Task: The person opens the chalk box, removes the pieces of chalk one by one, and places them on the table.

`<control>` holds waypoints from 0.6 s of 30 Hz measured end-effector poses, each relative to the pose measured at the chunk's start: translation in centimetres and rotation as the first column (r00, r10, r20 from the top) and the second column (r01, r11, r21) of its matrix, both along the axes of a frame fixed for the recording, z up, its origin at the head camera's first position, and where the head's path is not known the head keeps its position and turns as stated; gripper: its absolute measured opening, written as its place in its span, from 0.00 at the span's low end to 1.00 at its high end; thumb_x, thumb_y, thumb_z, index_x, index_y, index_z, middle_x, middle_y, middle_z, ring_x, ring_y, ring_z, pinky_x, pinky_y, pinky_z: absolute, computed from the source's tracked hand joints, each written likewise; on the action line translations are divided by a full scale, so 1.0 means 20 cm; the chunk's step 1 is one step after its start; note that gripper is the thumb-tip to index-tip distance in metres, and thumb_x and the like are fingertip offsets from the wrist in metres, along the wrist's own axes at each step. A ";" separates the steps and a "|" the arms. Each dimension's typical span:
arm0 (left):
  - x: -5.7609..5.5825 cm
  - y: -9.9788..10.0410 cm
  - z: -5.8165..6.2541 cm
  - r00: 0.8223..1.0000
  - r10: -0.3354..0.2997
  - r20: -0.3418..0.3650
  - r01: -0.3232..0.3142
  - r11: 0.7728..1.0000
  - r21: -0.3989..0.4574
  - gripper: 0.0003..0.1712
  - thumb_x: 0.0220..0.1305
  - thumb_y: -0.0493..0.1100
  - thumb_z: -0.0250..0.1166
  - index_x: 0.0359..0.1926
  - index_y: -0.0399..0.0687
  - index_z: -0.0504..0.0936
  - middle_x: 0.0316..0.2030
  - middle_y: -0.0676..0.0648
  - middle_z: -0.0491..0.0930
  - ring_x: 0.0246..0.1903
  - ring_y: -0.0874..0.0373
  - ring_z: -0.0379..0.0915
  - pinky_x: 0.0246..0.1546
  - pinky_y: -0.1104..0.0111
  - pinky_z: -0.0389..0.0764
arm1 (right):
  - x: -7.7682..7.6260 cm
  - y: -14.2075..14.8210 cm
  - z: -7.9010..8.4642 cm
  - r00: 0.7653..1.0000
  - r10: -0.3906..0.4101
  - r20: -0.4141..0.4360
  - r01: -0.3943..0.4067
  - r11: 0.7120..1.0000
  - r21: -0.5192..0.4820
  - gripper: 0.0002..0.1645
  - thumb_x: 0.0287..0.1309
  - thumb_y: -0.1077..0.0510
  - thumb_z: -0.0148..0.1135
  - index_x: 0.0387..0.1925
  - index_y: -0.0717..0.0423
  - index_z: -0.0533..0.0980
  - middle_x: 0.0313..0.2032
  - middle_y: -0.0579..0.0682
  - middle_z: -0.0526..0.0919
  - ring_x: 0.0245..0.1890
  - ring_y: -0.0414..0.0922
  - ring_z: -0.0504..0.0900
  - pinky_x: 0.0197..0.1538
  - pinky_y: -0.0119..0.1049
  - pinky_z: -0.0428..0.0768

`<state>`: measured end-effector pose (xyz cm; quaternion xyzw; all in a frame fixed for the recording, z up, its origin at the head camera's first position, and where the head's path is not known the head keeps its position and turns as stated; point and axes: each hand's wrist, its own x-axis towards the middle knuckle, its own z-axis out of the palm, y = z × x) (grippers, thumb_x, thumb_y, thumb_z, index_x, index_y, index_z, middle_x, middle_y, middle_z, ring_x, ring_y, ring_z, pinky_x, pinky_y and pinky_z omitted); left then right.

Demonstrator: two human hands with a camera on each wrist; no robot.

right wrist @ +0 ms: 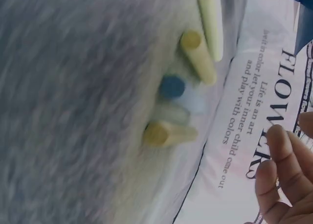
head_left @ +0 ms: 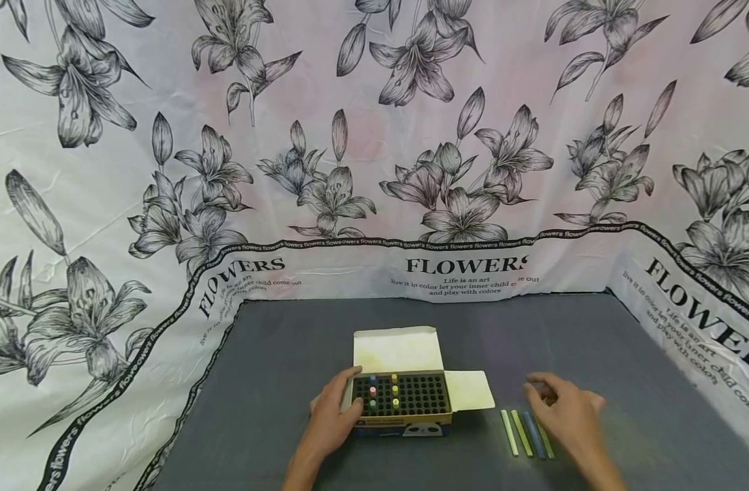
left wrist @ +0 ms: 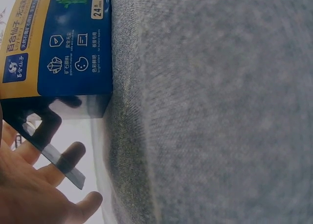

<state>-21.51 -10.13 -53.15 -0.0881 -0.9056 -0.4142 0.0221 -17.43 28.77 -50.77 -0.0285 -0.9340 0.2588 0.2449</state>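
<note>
An open chalk box (head_left: pixel 405 423), blue and yellow with a panda picture, stands on the dark table. Several chalk sticks, blue, pink, green and yellow, poke out of its holed insert (head_left: pixel 420 395) toward the left. My left hand (head_left: pixel 334 412) grips the box's left end; in the left wrist view some fingers (left wrist: pixel 54 172) lie behind a clear flap. To the right of the box lie several chalk sticks (head_left: pixel 521 433), yellow-green and blue, side by side. My right hand (head_left: pixel 567 412) hovers just over the rightmost stick with bent fingers; no chalk shows between them.
The box's white lid (head_left: pixel 399 348) stands open at the back, and a side flap (head_left: pixel 469 390) sticks out to the right. A dark grey cloth (head_left: pixel 276 354) covers the table. Floral printed sheeting (head_left: pixel 325 273) rises behind and on both sides.
</note>
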 end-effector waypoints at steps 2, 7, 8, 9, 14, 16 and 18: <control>0.00 0.00 0.00 1.000 0.001 0.000 -0.001 1.000 0.004 0.30 0.64 0.47 0.57 0.67 0.70 0.66 0.60 0.52 0.73 0.49 0.52 0.72 0.49 0.43 0.59 | -0.01 -0.02 0.01 0.997 0.008 -0.073 -0.010 1.000 -0.016 0.10 0.52 0.57 0.69 0.38 0.53 0.84 0.20 0.42 0.83 0.19 0.36 0.73 0.39 0.48 0.50; 0.00 0.00 0.00 1.000 0.005 0.013 -0.005 1.000 0.017 0.30 0.64 0.47 0.58 0.66 0.70 0.66 0.59 0.52 0.74 0.47 0.53 0.71 0.49 0.43 0.58 | -0.02 -0.09 0.02 0.976 0.072 -0.204 -0.090 0.993 -0.081 0.12 0.47 0.61 0.72 0.37 0.52 0.84 0.20 0.44 0.84 0.23 0.42 0.75 0.44 0.53 0.53; 0.00 0.00 0.00 1.000 0.005 0.015 -0.005 1.000 0.016 0.30 0.64 0.47 0.58 0.66 0.70 0.66 0.58 0.52 0.74 0.44 0.55 0.70 0.48 0.45 0.58 | -0.03 -0.10 0.02 0.972 0.089 -0.219 -0.112 0.989 -0.094 0.12 0.46 0.62 0.72 0.37 0.52 0.84 0.20 0.44 0.83 0.24 0.43 0.74 0.45 0.54 0.52; 0.00 0.00 0.00 1.000 0.006 0.015 -0.006 1.000 0.016 0.30 0.63 0.47 0.58 0.66 0.71 0.66 0.57 0.52 0.75 0.41 0.57 0.69 0.47 0.46 0.57 | -0.03 -0.11 0.02 0.968 0.101 -0.229 -0.128 0.986 -0.104 0.12 0.46 0.63 0.72 0.37 0.51 0.84 0.20 0.44 0.83 0.24 0.42 0.74 0.46 0.55 0.52; 0.00 0.00 0.00 1.000 0.003 0.008 -0.003 1.000 0.006 0.30 0.64 0.47 0.58 0.66 0.71 0.66 0.56 0.53 0.75 0.38 0.59 0.67 0.46 0.48 0.57 | -0.05 -0.17 0.01 0.949 0.154 -0.276 -0.195 0.973 -0.125 0.14 0.45 0.64 0.72 0.37 0.50 0.84 0.22 0.43 0.83 0.27 0.38 0.71 0.49 0.57 0.52; 0.00 0.00 0.00 1.000 0.002 0.009 -0.002 1.000 0.004 0.30 0.64 0.47 0.58 0.66 0.71 0.66 0.57 0.53 0.74 0.39 0.59 0.67 0.46 0.47 0.58 | -0.06 -0.19 0.01 0.939 0.178 -0.295 -0.221 0.968 -0.121 0.14 0.44 0.65 0.72 0.37 0.50 0.84 0.22 0.42 0.83 0.27 0.38 0.71 0.50 0.58 0.52; -0.01 0.00 0.00 1.000 0.003 0.012 -0.003 1.000 0.001 0.30 0.64 0.47 0.58 0.66 0.71 0.66 0.58 0.53 0.74 0.42 0.58 0.68 0.46 0.46 0.58 | -0.06 -0.21 0.01 0.928 0.200 -0.314 -0.246 0.963 -0.112 0.15 0.44 0.65 0.73 0.37 0.50 0.84 0.23 0.40 0.83 0.28 0.38 0.72 0.49 0.56 0.51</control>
